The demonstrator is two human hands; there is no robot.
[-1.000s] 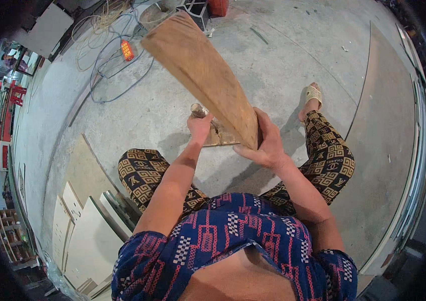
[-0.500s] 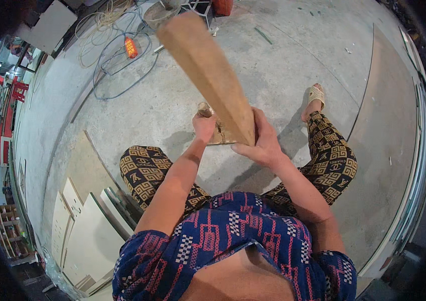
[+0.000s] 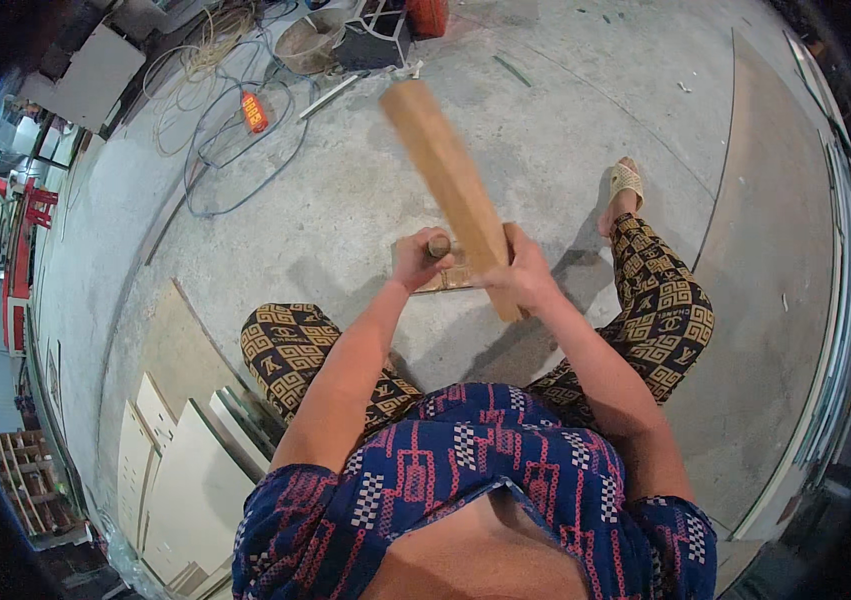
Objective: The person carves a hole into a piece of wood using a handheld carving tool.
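Observation:
My left hand point(image 3: 415, 258) is closed around an upright, round-ended handle point(image 3: 438, 246). What lies at the handle's lower end is hidden by the hand, so I cannot tell the tool's kind. Below it, between my feet, a small brown wooden piece point(image 3: 457, 277) lies low over the floor, partly covered by both hands. In my right hand point(image 3: 528, 277) is a thick, light-brown wooden block point(image 3: 445, 165), gripped near its near end. The block tilts up and away to the left, its far part slightly blurred, to the right of the handle and apart from it.
A blue cable point(image 3: 213, 212) and an orange power strip point(image 3: 254, 112) lie on the concrete at far left. A round tub point(image 3: 311, 40) stands at the back. Cut panels point(image 3: 190, 490) lean at near left. A large flat sheet point(image 3: 770, 250) lies along the right.
The wooden block has swung rightward and away from the camera, with its near end lower. My left hand has shifted slightly right, still gripping the handle.

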